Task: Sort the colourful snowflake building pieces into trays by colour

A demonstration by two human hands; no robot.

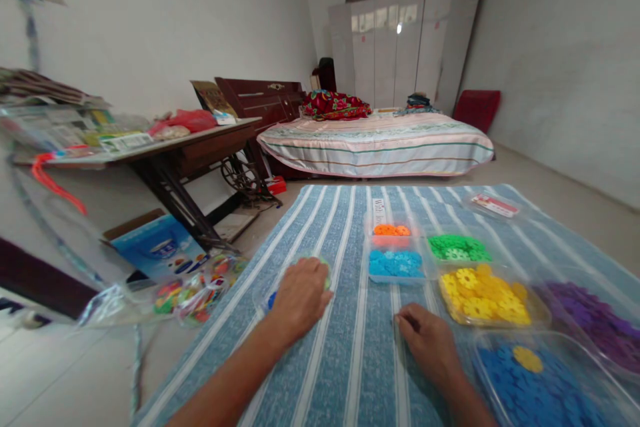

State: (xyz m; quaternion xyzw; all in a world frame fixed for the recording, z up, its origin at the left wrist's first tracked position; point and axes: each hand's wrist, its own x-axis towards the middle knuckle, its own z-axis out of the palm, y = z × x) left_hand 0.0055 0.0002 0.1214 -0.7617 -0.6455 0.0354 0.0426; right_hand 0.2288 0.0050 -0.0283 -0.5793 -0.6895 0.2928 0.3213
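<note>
My left hand (303,290) is over a clear plastic container (261,293) on the left of the table, its fingers bent down and their tips hidden. A blue piece (271,300) and a pale green edge (325,270) show beside it. Low over the striped cloth is my right hand (427,340), fingers curled in; anything inside them is hidden. Right of it stand clear tubs of flower-shaped plastic pieces: yellow (480,297), purple (593,320) and dark blue (537,387), the last with one yellow piece (528,359) on top. Beyond are light blue (395,263), orange (391,231) and green pieces (459,248).
A striped blue cloth (345,347) covers the table. At its far right corner lies a clear box with a red-and-white label (495,205). A cluttered sewing table (185,147) stands left, bagged colourful items (203,290) on the floor below. Ahead is a bed (375,147).
</note>
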